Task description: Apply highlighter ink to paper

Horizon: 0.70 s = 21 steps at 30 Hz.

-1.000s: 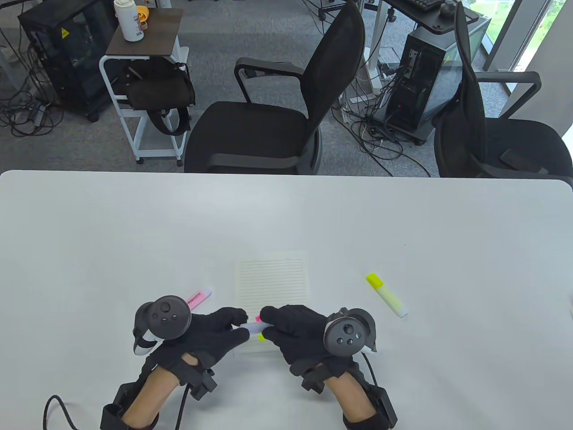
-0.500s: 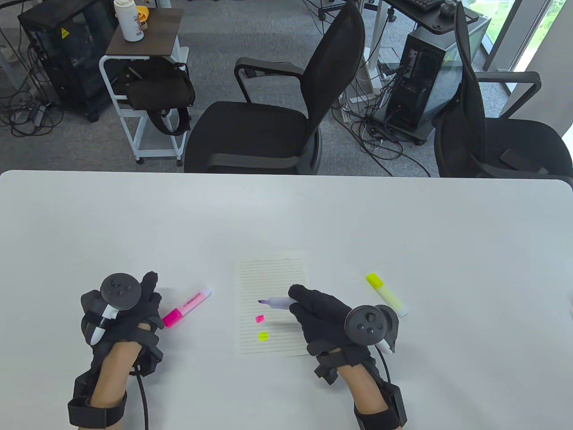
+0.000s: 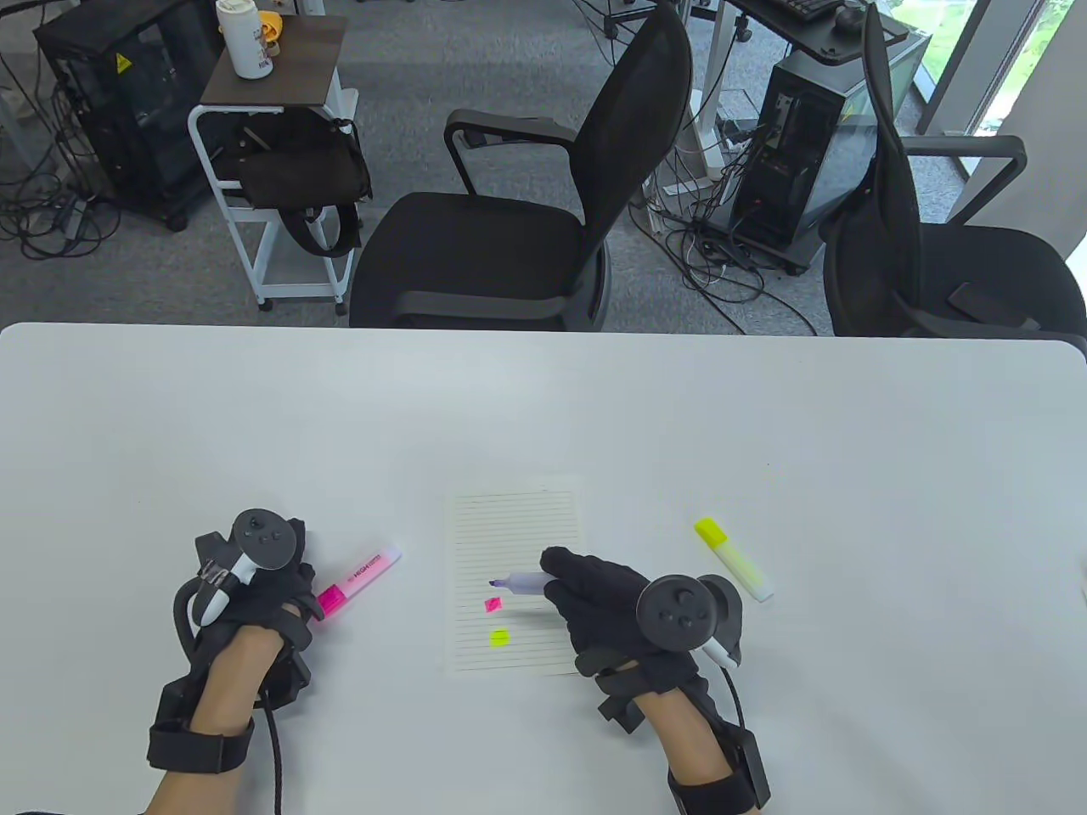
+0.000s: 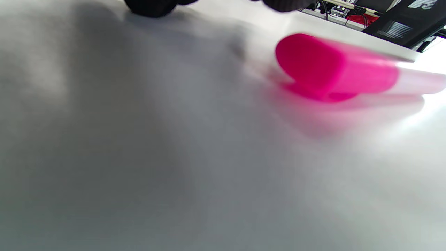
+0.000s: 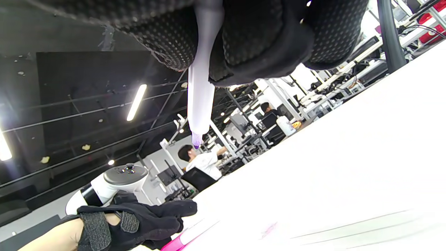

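Your right hand (image 3: 594, 594) has its fingers (image 5: 251, 38) curled around the barrel of an uncapped purple highlighter (image 3: 525, 581), pinching it so the pen points toward your left, with its tip over the middle of the lined paper (image 3: 518, 543); the right wrist view shows the pale barrel coming out between the gloved fingers with the purple nib at its end, but you cannot tell from these views whether the nib touches the sheet. Just below the tip on the paper sits a small pink mark (image 3: 492, 604), and below that a yellow-green mark (image 3: 498, 636). The sheet lies flat on the white table (image 3: 543, 407), in front of you and between your two hands. Your left hand (image 3: 263, 594) rests on the table to the left of the paper, next to the cap end of a pink highlighter (image 3: 357, 581), which lies at an angle with its pale body pointing up toward the sheet; the tracker hides most of the fingers, so you cannot tell how they lie or whether they touch the pen. In the left wrist view the pink cap shows blurred and close. A capped yellow highlighter (image 3: 734, 559) lies on the table to the right of the paper, just beyond your right hand.
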Each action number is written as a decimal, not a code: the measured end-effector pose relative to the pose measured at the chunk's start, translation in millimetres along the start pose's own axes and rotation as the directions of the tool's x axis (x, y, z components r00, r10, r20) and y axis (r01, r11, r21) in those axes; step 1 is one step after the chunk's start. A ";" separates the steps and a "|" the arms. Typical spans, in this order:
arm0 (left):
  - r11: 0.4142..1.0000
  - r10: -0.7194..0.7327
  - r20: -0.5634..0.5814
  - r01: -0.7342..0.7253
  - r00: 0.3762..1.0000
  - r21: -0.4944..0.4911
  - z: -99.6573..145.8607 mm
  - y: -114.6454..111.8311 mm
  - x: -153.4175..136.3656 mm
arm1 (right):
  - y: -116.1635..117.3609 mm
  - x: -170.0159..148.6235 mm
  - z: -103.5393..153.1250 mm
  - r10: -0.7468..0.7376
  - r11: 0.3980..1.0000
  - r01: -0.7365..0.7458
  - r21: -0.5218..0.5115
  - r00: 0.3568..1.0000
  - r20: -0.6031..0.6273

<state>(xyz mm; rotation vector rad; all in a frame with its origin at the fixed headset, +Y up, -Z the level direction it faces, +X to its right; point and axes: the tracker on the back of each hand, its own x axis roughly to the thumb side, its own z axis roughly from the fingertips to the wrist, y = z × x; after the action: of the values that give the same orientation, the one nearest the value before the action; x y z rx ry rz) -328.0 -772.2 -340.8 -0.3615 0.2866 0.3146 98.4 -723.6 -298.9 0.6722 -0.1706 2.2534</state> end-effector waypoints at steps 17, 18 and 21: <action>0.997 -0.075 0.023 0.075 0.997 -0.006 1.5 -7.7 9.9 | -1.6 -5.4 0.1 -0.011 1.000 0.013 0.022 0.998 -0.061; 0.997 -0.073 0.024 0.073 0.997 -0.005 1.6 -7.9 9.9 | -1.7 -5.4 0.1 -0.011 1.000 0.013 0.024 0.998 -0.062; 0.997 -0.078 0.029 0.078 0.997 -0.007 2.6 -7.8 10.7 | -2.5 -5.7 0.1 -0.009 1.000 0.011 0.024 0.998 -0.066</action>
<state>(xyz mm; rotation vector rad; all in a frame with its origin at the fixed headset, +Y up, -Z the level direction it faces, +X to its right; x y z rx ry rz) -315.0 -775.5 -339.7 -0.3750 0.2425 0.2444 103.5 -725.6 -302.0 0.6098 -0.1072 2.2678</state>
